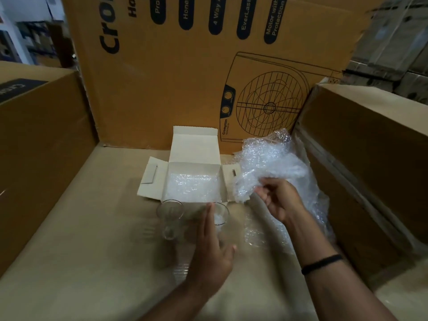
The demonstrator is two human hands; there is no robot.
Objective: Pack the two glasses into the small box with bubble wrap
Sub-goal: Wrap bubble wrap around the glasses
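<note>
A small white box lies open on a cardboard surface, its lid up and side flaps out, with bubble wrap lining the bottom. Two clear glasses stand upright just in front of it: the left glass and the right glass. My left hand reaches to the right glass with straight fingers alongside it and the thumb on its other side. My right hand pinches the lower edge of a big crumpled sheet of bubble wrap to the right of the box.
A tall printed carton stands close behind the box. Large cartons wall in the left and right. The bubble wrap sheet trails down over the work surface on the right.
</note>
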